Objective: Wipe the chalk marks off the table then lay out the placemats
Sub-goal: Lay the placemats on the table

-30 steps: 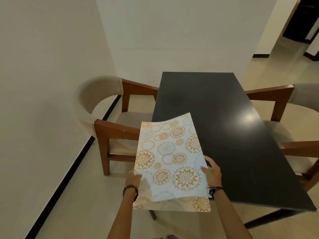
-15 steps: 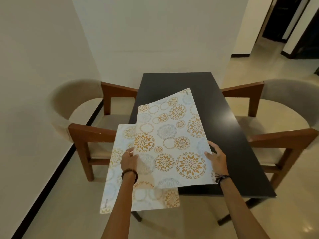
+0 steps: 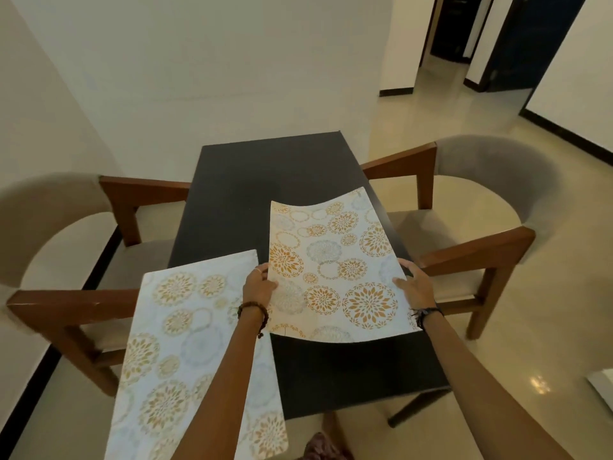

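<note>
Holding the upper placemat point(image 3: 335, 260) pinched between my left hand point(image 3: 258, 287) and right hand point(image 3: 414, 287), long axis pointing away over the table point(image 3: 265, 174), second placemat point(image 3: 192, 343) hanging left.

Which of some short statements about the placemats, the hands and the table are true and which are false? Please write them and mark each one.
1. Both hands hold the brighter placemat. True: left hand at its left edge, right hand at its right edge.
2. This placemat lies flat. False: it sags, bowed, over the dark table.
3. The paler placemat is to its left. True.
4. Plates stand on the table. False: none are visible.
5. Wooden-armed chairs stand at both sides. True.
</note>
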